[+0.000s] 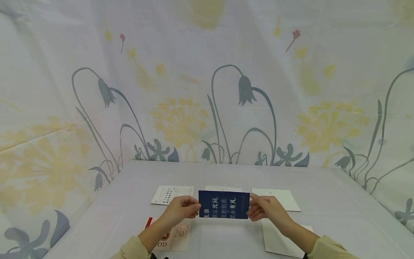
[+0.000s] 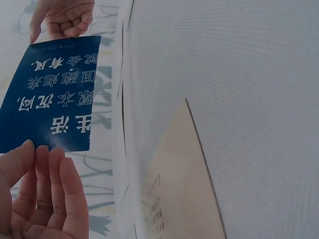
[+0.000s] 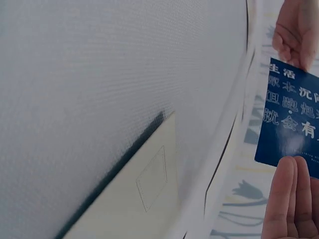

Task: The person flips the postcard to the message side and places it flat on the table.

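Note:
A dark blue card [image 1: 224, 205] printed with white Chinese characters is held up in the air above the table. My left hand [image 1: 180, 211] pinches its left edge between thumb and fingers. At the opposite edge my right hand [image 1: 269, 210] pinches the card the same way. The left wrist view shows the blue card [image 2: 52, 94] taut between both hands, its printed face visible. In the right wrist view the card [image 3: 294, 117] is partly cut off by the frame's edge.
On the white table [image 1: 226, 235] lie a cream card with red print [image 1: 179, 235], a white printed card [image 1: 173, 194], a pale card [image 1: 223, 188] partly behind the blue one, and two plain pale cards [image 1: 278, 199] on the right. Flower-patterned cloth [image 1: 194, 126] hangs around the table.

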Motion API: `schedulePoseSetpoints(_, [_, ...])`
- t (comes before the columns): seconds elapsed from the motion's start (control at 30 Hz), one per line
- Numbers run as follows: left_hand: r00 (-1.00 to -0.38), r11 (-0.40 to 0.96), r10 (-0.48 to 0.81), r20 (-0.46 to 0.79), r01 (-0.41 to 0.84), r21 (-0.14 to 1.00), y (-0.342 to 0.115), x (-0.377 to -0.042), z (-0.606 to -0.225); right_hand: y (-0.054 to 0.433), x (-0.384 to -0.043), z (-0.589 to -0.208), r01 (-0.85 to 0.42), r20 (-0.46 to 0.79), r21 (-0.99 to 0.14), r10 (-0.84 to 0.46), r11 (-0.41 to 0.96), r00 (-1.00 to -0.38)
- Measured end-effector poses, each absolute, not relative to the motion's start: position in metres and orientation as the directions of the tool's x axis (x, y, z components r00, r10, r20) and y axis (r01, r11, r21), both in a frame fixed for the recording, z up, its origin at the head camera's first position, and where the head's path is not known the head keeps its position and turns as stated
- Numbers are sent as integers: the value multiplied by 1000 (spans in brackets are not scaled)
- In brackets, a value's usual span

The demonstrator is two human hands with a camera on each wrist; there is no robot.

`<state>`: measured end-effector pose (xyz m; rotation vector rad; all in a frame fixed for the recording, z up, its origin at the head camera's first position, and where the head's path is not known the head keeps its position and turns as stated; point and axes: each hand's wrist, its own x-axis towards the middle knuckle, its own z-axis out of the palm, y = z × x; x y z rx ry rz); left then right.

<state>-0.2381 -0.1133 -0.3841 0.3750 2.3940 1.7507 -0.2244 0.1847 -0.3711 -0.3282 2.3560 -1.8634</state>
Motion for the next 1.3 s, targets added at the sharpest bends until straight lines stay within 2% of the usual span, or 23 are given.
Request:
schedulePoseSetpoints(0.2, [-951,202,310,0,66,977,-117,-240,-383,186,-226,-372,-113,65,-979,-262,172,-963])
schedulePoseSetpoints(0.37, [-934,121,358,-8,38,992,-121,-240,-383,187,-226,-373,-147,83,-963,-271,225,-959])
schedulePoseSetpoints(0.53, [-934,99,354,-50,-16,995,-122,-240,-383,187,-224,-373,-153,74,-943,-259,297,-963])
schedulePoseSetpoints(0.8, [-942,119,324,-91,-54,991,-119,-240,-383,186,-224,-376,-151,62,-940,-283,305,-957])
schedulePoseSetpoints(1.3, [-960,256,267,-82,-11,967,-111,-237,-388,179,-219,-382,-97,16,-940,-240,328,-971])
